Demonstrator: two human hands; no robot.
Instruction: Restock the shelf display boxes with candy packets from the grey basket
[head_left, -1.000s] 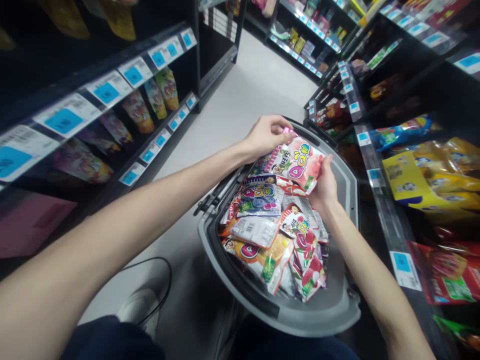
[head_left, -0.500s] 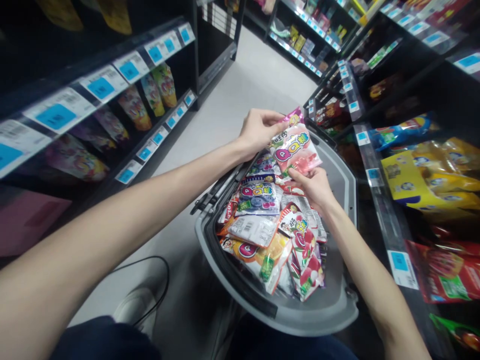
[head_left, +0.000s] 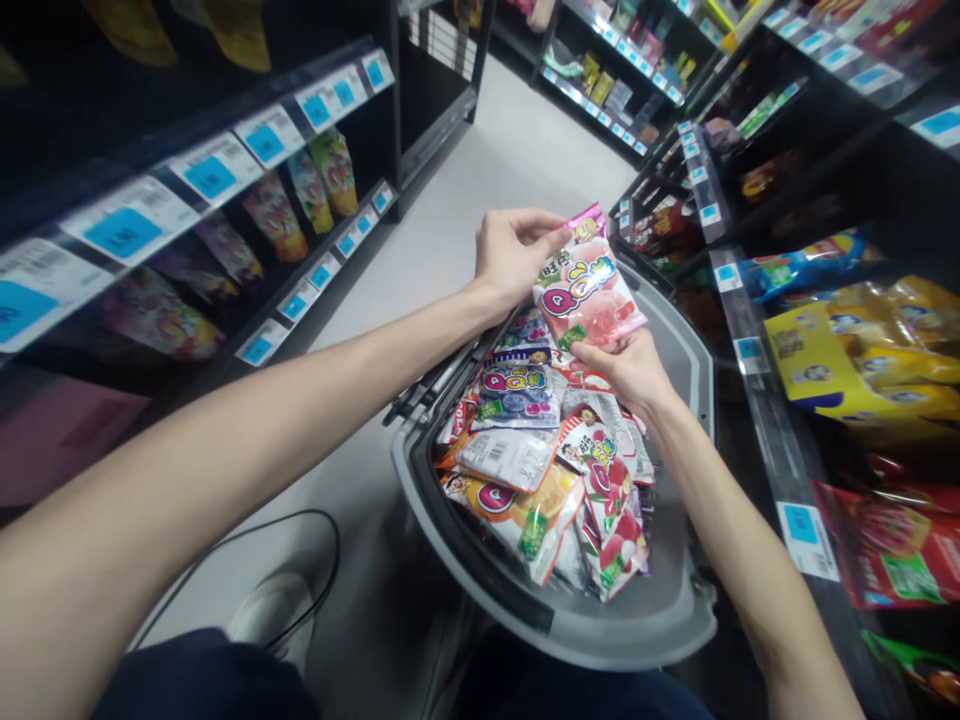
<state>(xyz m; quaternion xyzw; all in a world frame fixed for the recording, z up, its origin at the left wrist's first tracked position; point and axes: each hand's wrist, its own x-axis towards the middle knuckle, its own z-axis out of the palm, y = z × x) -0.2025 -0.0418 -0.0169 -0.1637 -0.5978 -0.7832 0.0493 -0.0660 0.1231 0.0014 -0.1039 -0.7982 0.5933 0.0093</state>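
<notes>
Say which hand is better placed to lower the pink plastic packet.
Probably the right hand: it grips the packet low, nearer the colourful heaped packets; the left hand pinches its top.

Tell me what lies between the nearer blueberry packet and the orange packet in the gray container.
In the head view, a silvery packet, its barcode side up, lies between the nearer blueberry packet and the orange packet.

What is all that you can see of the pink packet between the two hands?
The pink packet is a glossy, film-like pouch, printed with Chinese characters, "QQ" lettering, a pinkish picture and a green patch; its top band is deeper pink. No tear shows. It is tilted, front facing the camera, over the far part of the grey basket. The left hand pinches its upper-left edge; the right hand touches its lower edge.
</notes>
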